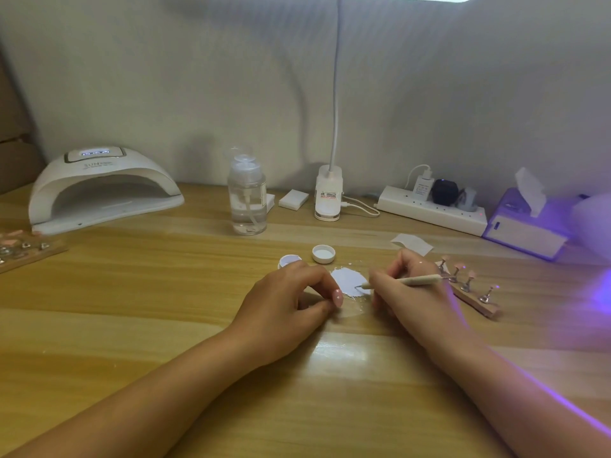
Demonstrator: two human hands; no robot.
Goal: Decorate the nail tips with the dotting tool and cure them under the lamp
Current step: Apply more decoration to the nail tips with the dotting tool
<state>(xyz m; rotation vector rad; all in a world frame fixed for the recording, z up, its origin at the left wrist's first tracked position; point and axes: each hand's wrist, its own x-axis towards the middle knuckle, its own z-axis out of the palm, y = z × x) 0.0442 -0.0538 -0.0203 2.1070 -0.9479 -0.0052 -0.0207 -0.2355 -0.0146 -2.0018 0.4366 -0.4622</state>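
Observation:
My left hand (291, 300) pinches a pink nail tip (338, 298) with small white dots between thumb and finger, low over the wooden table. My right hand (408, 287) grips the cream-handled dotting tool (401, 281) like a pen. Its metal point touches a white patch of gel (349, 281) on the table between the hands. An open gel pot (289, 260) and its white lid (324, 253) stand just behind. A wooden holder (469, 289) with several pink tips on metal stands lies right of my right hand. The white curing lamp (99, 190) sits at the back left.
A clear pump bottle (247, 196), a desk lamp base (328, 193), a power strip (433, 209) and a tissue box (525, 223) line the back. A second holder tray (26, 251) lies at the left edge. Purple light glows at the right edge.

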